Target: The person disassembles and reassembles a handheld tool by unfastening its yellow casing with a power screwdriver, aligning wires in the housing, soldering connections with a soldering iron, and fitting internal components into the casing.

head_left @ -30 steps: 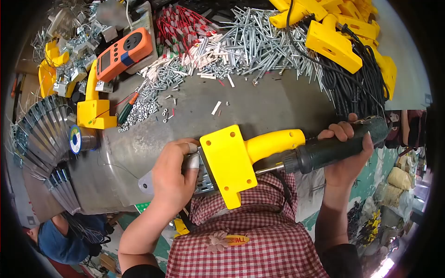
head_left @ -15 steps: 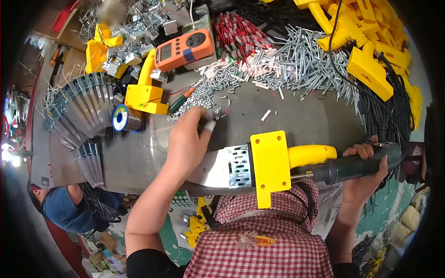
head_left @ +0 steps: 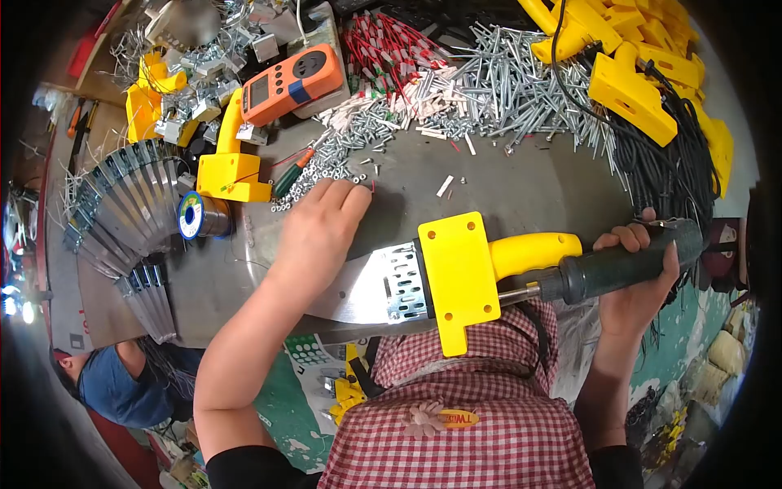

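Note:
My right hand (head_left: pixel 639 281) is wrapped round a dark electric screwdriver (head_left: pixel 615 265), whose metal shaft points left beneath the yellow handle. The yellow housing (head_left: pixel 462 281) lies at the table's front edge, joined on its left to a slotted metal bracket (head_left: pixel 405 281) and a shiny flat plate (head_left: pixel 358 289). Over the near edge of a pile of small nuts (head_left: pixel 285 201) is my left hand (head_left: pixel 322 224), fingers bent downward and together; what its fingertips hold, if anything, is hidden. A screwdriver with a green and orange handle (head_left: pixel 292 175) lies just beyond it.
An orange meter (head_left: pixel 291 84), a solder spool (head_left: pixel 204 216) and fanned metal plates (head_left: pixel 134 200) lie left. Long screws (head_left: pixel 517 81), red wires (head_left: pixel 387 49), black cables (head_left: pixel 672 155) and yellow housings (head_left: pixel 631 94) line the back. A co-worker in blue (head_left: pixel 126 387) is at lower left.
My left hand left the metal plate and reached away to the nuts, its fingers now lowered there. My right hand still holds the electric screwdriver. The camera view has shifted.

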A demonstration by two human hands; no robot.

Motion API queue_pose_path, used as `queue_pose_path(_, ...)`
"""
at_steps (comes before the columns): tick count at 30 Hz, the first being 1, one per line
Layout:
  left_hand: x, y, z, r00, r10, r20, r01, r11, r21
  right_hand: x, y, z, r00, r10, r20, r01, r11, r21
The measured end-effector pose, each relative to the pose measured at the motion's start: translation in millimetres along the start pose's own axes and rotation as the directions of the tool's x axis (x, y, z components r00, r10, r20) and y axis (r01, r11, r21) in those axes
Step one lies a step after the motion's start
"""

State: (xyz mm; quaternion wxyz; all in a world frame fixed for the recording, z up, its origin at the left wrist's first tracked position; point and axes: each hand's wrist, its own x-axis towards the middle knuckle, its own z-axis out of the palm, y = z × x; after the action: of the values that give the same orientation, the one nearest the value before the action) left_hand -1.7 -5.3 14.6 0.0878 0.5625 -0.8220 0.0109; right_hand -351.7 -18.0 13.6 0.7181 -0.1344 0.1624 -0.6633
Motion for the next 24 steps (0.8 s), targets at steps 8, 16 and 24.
queue_pose_path(8, -8.5, 2.7, -1.6, 0.995, -0.004, -0.097, -0.007, 0.994, -0.108, -2.6, -0.8, 0.0, 1.000, 0.014, 0.012, -0.014, 1.000, -0.004)
queue_pose_path(16, -66.3, 80.7, -2.7, 0.974, -0.220, -0.056, 0.134, 0.756, -0.641, -12.5, 0.8, -3.4, 1.000, -0.019, 0.015, 0.019, 1.000, 0.009)
queue_pose_path(24, -78.1, 90.4, 13.0, 0.953, -0.225, -0.204, 0.057, 0.793, -0.607, -26.3, 0.3, -9.5, 0.998, -0.059, 0.010, 0.059, 0.998, 0.017)
